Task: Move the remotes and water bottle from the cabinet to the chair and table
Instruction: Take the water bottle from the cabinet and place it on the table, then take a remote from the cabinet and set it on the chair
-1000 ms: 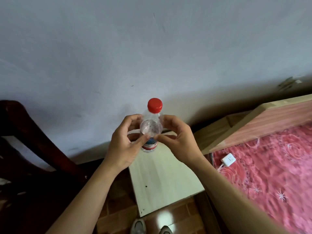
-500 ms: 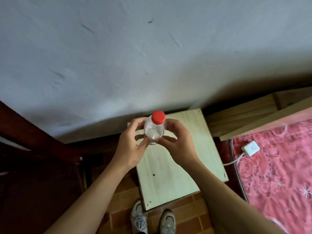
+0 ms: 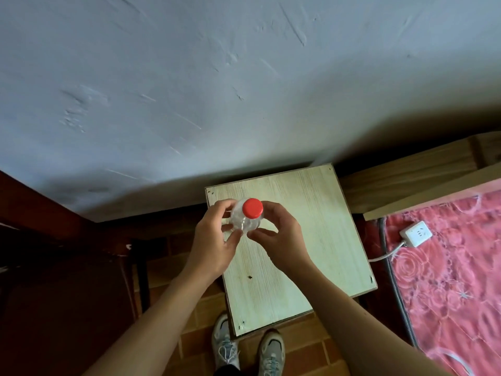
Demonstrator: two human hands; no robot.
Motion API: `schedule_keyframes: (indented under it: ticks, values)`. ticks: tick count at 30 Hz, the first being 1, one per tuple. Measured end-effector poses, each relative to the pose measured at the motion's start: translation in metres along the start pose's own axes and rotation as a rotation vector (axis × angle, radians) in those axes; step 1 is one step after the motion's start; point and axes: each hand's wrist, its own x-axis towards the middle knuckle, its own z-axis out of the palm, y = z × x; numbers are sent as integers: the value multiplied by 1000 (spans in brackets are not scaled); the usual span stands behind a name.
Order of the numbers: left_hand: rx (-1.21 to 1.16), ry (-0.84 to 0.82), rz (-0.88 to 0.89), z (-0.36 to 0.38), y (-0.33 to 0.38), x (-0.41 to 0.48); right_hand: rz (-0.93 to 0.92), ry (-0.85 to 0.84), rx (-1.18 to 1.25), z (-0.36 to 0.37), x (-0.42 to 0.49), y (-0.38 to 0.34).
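A clear plastic water bottle [image 3: 245,219] with a red cap stands upright over the rear left part of a pale wooden cabinet top [image 3: 311,240], seen from nearly straight above. My left hand [image 3: 214,240] wraps its left side and my right hand [image 3: 282,237] its right side, fingers curled round the body. Whether the base touches the wood is hidden by my hands. No remotes are in view.
A dark red-brown wooden chair [image 3: 54,240] fills the left. On the right lies a bed with a red patterned cover [image 3: 447,280], a white power strip [image 3: 416,233] on it, and a wooden headboard [image 3: 406,177]. A plastered wall stands behind; my shoes [image 3: 225,346] are on brick floor.
The view has tilted down and the bottle, held in both hands, has sunk lower over the cabinet top; I now look onto its cap.
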Motion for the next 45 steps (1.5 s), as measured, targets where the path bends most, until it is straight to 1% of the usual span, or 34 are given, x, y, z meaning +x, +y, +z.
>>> schedule_keyframes:
  ticks: [7, 14, 18, 21, 24, 28, 30, 33, 37, 42, 45]
  values:
    - [45, 21, -37, 4, 2, -3, 22, -29, -39, 0, -1, 0]
    - [14, 39, -123, -4, 24, -16, 7, -6, -103, -14, -8, -31]
    - [-33, 137, -142, -17, 54, -22, -63, 71, -118, -31, -16, -64]
    - [-85, 205, -119, -28, 77, -20, -118, 108, -57, -44, -21, -88]
    - [-132, 235, -101, -44, 117, -22, -142, 134, 32, -59, -33, -123]
    - [-174, 280, -49, -64, 174, -26, -213, 156, 48, -80, -52, -174]
    - [-216, 308, -8, -77, 206, -33, -257, 184, 59, -93, -68, -201]
    - [-286, 333, 63, -101, 260, -48, -333, 177, 101, -114, -100, -245]
    - [-378, 297, 142, -127, 323, -70, -396, 181, 138, -137, -140, -294]
    - [-384, 295, 237, -145, 394, -100, -448, 77, 50, -158, -193, -341]
    - [-413, 288, 269, -149, 429, -117, -493, 110, 88, -169, -221, -366]
